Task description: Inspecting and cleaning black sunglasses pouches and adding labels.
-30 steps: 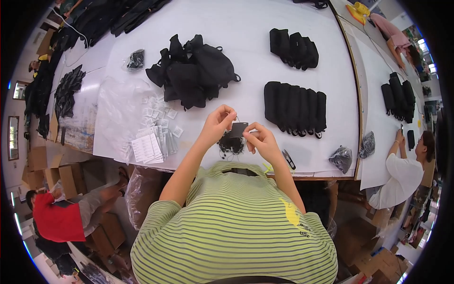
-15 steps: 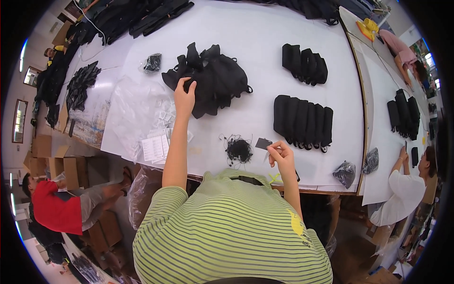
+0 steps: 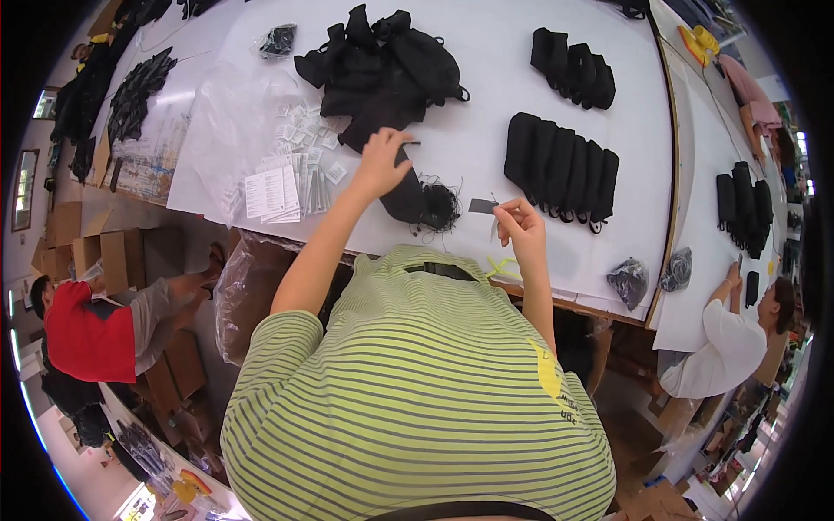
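Observation:
My left hand (image 3: 382,162) is closed on a long black fabric pouch (image 3: 401,201), which stretches from the pile toward the table's near side. The pouch's near end overlaps a tangle of thin black strings (image 3: 445,207). Behind that hand lies the heap of black fabric pouches (image 3: 382,74), some with small loops. My right hand (image 3: 519,224) pinches a small dark hang tag (image 3: 483,206) just right of the strings. A pale strip hangs below those fingers.
White printed slips (image 3: 272,195) and small white packets (image 3: 300,130) lie at left beside clear plastic sheeting (image 3: 224,130). Rows of black pouches (image 3: 560,165) stand at right, near a bag of dark contents (image 3: 627,282). A co-worker in white (image 3: 721,347) is at the right-hand table.
My left hand has drawn a black pouch from the heap toward me and to the right. My right hand still holds the tag. The whole view has shifted, with the table higher in it.

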The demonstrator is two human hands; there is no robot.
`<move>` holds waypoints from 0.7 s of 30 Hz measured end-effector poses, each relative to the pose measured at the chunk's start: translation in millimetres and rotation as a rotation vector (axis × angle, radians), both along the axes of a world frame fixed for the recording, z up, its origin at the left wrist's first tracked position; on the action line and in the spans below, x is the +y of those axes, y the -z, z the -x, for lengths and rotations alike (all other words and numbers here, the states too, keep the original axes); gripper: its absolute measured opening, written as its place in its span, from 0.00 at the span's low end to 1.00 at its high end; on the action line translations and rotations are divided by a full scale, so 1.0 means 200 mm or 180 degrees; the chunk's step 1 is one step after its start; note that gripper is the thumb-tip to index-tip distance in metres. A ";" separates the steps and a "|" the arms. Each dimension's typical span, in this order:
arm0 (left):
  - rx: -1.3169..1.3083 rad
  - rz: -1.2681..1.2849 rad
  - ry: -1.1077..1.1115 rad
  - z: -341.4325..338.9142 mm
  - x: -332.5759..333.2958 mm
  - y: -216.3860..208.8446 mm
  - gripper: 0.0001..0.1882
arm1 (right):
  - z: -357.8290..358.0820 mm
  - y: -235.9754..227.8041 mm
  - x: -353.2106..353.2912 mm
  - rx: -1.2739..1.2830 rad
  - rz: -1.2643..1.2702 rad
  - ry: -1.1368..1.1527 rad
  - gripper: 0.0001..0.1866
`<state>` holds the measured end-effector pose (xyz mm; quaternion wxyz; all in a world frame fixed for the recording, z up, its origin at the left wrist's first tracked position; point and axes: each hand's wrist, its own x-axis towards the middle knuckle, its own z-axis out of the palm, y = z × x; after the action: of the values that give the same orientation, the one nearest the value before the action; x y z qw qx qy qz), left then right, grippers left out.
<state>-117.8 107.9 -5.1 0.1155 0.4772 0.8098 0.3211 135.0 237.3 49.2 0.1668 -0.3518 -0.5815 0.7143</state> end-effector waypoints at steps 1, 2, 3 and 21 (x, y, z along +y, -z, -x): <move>-0.0419 0.0302 0.0522 -0.05 -0.02 0.06 0.22 | -0.02 -0.01 -0.01 -0.0019 -0.0033 0.0009 0.06; -0.0840 0.0599 0.1044 -0.10 -0.05 0.12 0.22 | -0.03 -0.01 -0.01 -0.0036 -0.0065 0.0017 0.06; -0.0673 0.1058 0.1193 -0.20 -0.07 0.11 0.22 | -0.06 0.02 -0.01 -0.0017 -0.0011 0.0054 0.06; -0.0041 -0.0656 -0.0577 -0.55 -0.41 -0.12 0.06 | 0.20 0.11 -0.29 -0.0556 -0.1952 -0.1112 0.05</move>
<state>-8.6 26.7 19.8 0.0416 0.4093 0.8116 0.4148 94.8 178.5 26.6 0.0896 -0.2404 -0.8322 0.4916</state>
